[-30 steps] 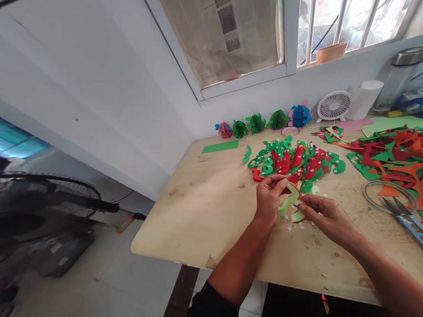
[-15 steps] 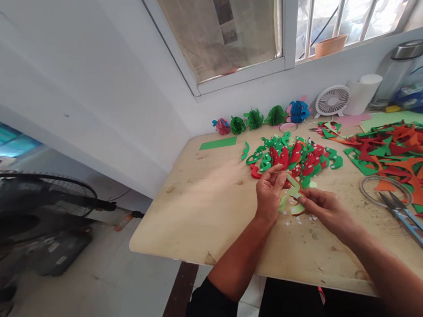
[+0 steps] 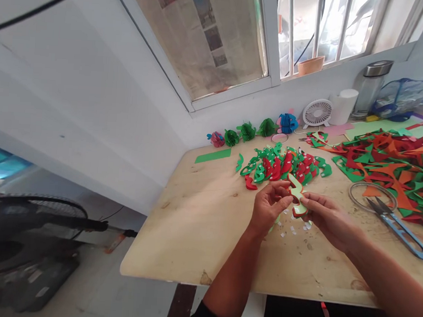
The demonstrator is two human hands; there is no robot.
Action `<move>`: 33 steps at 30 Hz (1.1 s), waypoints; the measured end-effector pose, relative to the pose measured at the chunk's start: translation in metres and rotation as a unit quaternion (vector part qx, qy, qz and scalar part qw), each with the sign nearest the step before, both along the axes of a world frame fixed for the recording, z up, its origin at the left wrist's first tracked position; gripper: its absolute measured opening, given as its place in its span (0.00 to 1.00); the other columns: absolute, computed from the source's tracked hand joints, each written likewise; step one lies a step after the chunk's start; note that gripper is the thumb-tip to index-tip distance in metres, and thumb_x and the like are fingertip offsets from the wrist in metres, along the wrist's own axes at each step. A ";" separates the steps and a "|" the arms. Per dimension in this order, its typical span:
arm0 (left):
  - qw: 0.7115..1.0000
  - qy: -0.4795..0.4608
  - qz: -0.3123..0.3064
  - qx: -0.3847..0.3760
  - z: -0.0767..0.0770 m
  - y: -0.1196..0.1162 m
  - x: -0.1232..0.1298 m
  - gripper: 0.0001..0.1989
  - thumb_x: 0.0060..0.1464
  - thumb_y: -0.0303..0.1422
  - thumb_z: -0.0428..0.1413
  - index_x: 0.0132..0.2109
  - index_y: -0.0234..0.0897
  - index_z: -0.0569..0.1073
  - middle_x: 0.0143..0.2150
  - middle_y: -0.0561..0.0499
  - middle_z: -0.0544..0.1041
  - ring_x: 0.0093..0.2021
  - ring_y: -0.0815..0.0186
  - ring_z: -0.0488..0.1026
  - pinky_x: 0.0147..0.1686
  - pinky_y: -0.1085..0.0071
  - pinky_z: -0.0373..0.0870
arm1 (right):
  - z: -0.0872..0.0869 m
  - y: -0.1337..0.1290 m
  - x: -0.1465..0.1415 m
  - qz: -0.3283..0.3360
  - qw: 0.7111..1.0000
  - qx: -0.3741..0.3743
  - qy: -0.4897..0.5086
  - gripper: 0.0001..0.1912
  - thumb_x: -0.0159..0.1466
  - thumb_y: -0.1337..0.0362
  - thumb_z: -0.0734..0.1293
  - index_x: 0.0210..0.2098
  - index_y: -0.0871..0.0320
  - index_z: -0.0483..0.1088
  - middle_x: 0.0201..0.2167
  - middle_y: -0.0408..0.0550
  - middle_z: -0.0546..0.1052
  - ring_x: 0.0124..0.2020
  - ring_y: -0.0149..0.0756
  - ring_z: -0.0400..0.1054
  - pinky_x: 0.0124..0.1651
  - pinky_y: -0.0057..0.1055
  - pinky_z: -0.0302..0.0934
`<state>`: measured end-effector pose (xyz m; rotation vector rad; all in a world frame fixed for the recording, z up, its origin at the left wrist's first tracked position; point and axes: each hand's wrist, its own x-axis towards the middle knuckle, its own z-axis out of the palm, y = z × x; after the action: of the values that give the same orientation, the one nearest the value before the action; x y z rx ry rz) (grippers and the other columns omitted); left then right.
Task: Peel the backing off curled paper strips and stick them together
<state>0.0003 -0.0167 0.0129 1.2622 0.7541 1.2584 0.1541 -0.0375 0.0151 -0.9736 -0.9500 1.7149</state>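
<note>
Between both hands is a curved paper cutout (image 3: 299, 209), pale green on its upper face with a red-orange layer along its edge. My right hand (image 3: 324, 215) pinches it between thumb and fingers from the right. My left hand (image 3: 271, 203) has its thumb and fingertips closed at the cutout's left edge. Just beyond the fingers lies a heap of red and green curved cutouts (image 3: 275, 165), many with small white squares on them. Tiny white paper bits (image 3: 292, 229) are scattered on the wooden table (image 3: 189, 224) under the hands.
Thread snips (image 3: 398, 230) and a metal ring (image 3: 352, 198) lie at the right, beside a large pile of paper scraps (image 3: 394, 160). Along the wall stand folded paper figures (image 3: 247, 131), a small white fan (image 3: 317, 112) and a glass bottle (image 3: 369, 91). A green strip (image 3: 213, 155) lies at the back left.
The cutout has been raised and turned, so its red-orange layer shows more. My left fingers have shifted down along its left edge. The camera view has tilted slightly.
</note>
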 end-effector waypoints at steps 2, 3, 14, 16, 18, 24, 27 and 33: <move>1.000 0.008 -0.015 0.002 -0.001 0.000 0.000 0.14 0.46 0.32 0.61 0.43 0.37 0.74 0.29 0.55 0.69 0.32 0.70 0.71 0.35 0.72 0.68 | 0.000 -0.001 0.000 0.010 1.000 -0.010 0.018 0.12 0.54 0.56 0.71 0.28 0.59 0.73 0.25 0.45 0.71 0.25 0.28 0.61 0.25 0.23 0.55; 1.000 0.010 -0.017 0.000 -0.002 0.000 0.000 0.13 0.46 0.32 0.62 0.42 0.37 0.74 0.30 0.55 0.69 0.31 0.71 0.71 0.35 0.73 0.68 | 0.000 -0.001 0.000 0.017 0.999 -0.013 0.025 0.11 0.55 0.57 0.71 0.28 0.59 0.73 0.24 0.45 0.71 0.25 0.27 0.61 0.25 0.22 0.56; 1.000 -0.009 0.001 -0.019 -0.005 -0.001 0.001 0.12 0.44 0.32 0.63 0.38 0.35 0.76 0.27 0.55 0.69 0.30 0.71 0.71 0.36 0.70 0.71 | 0.001 -0.003 0.000 0.024 0.999 -0.021 0.037 0.11 0.55 0.57 0.71 0.27 0.60 0.73 0.23 0.44 0.70 0.23 0.25 0.59 0.24 0.21 0.55; 1.000 -0.010 -0.003 -0.019 -0.005 -0.001 0.001 0.12 0.43 0.32 0.64 0.38 0.35 0.76 0.28 0.54 0.70 0.30 0.71 0.71 0.36 0.69 0.71 | 0.002 -0.003 -0.001 0.018 0.999 -0.025 0.036 0.11 0.54 0.57 0.72 0.28 0.60 0.74 0.24 0.44 0.70 0.23 0.26 0.60 0.25 0.22 0.56; 1.000 -0.008 -0.007 -0.017 -0.005 -0.001 0.001 0.13 0.43 0.33 0.64 0.38 0.35 0.76 0.28 0.54 0.70 0.30 0.71 0.70 0.36 0.69 0.72 | 0.001 -0.003 -0.001 0.013 0.999 -0.030 0.034 0.11 0.54 0.57 0.72 0.28 0.59 0.74 0.24 0.44 0.71 0.24 0.27 0.61 0.25 0.23 0.57; 0.999 0.030 0.035 0.023 -0.003 -0.001 0.001 0.13 0.43 0.35 0.63 0.38 0.36 0.77 0.29 0.53 0.71 0.29 0.71 0.69 0.35 0.71 0.70 | -0.001 -0.002 -0.002 -0.006 0.999 0.025 -0.038 0.13 0.56 0.54 0.69 0.32 0.58 0.74 0.24 0.44 0.72 0.24 0.28 0.62 0.26 0.24 0.56; 0.994 0.063 0.078 0.051 -0.002 -0.001 0.001 0.12 0.44 0.34 0.63 0.38 0.36 0.78 0.31 0.51 0.73 0.29 0.72 0.69 0.34 0.72 0.70 | 0.000 -0.002 -0.002 -0.046 0.986 0.092 -0.132 0.15 0.57 0.52 0.68 0.36 0.57 0.73 0.27 0.45 0.73 0.26 0.30 0.63 0.28 0.26 0.58; 0.982 0.128 0.103 0.095 0.000 -0.002 0.002 0.11 0.46 0.32 0.60 0.39 0.35 0.77 0.30 0.51 0.73 0.29 0.71 0.68 0.33 0.73 0.70 | 0.002 -0.002 -0.004 -0.077 0.942 0.179 -0.275 0.19 0.58 0.49 0.65 0.39 0.56 0.70 0.33 0.49 0.76 0.32 0.39 0.70 0.33 0.32 0.63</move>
<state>0.0020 -0.0187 0.0125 1.5536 0.9874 1.3747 0.1504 -0.0392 0.0168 -1.2636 -1.4429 1.0947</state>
